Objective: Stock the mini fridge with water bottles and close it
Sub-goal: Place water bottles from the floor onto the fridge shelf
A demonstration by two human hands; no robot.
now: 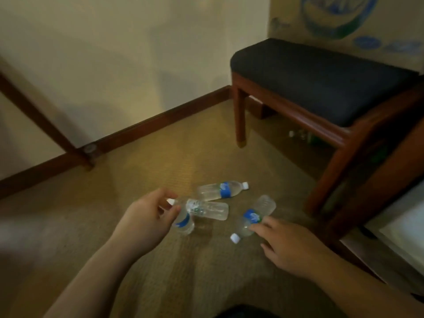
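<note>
Several clear water bottles with blue labels lie on the tan carpet. My left hand (pixel 146 216) pinches the neck of one bottle (pixel 183 222), just under its white cap. Right behind it lies a second bottle (pixel 212 210), touching it. A third bottle (pixel 222 191) rests farther back with its cap pointing right. My right hand (pixel 291 246) has its fingers spread, and the fingertips touch the label of a fourth bottle (pixel 254 216), whose cap points toward me. A white panel (pixel 403 228) at the right edge may be the mini fridge; I cannot tell.
A wooden bench with a black cushion (pixel 321 76) stands at the right, with a few more bottles (pixel 300 134) under it. A printed cardboard box (pixel 344 17) sits behind it. A dark wooden leg (pixel 46 120) slants down to the baseboard at the left.
</note>
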